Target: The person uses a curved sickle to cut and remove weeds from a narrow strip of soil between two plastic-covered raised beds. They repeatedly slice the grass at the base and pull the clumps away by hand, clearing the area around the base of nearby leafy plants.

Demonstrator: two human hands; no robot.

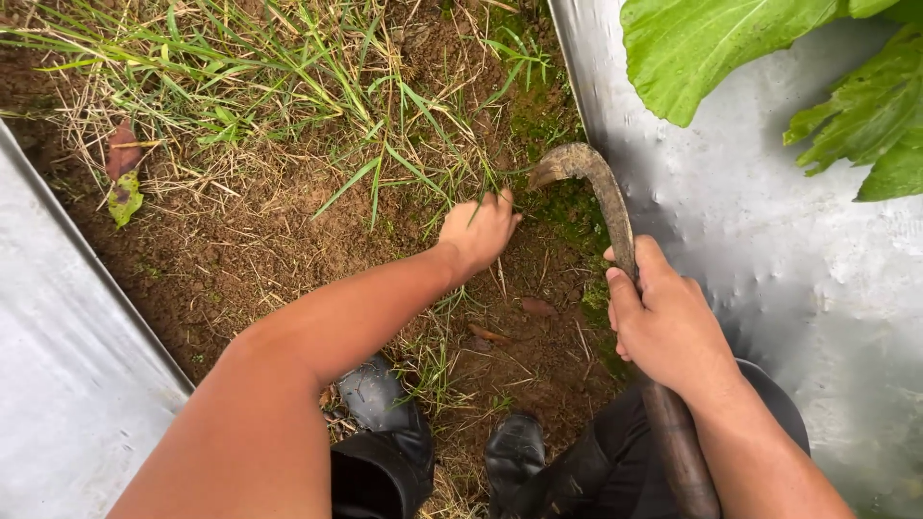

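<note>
Left hand [478,231]: closed around a tuft of grass [423,178] at soil level, fingers curled into the blades.
Right hand [663,322]: clenched on the shaft of a curved sickle [601,187].
Sickle: rusty hooked blade points toward the left hand, tip just beside the gripped tuft; wooden handle runs back under the right forearm.
Ground: brown soil [240,259] with dry straw, between two silver plastic sheets [769,240].
Lower edge: black boots [385,413].
Upper right: broad green leaves [711,48].
</note>
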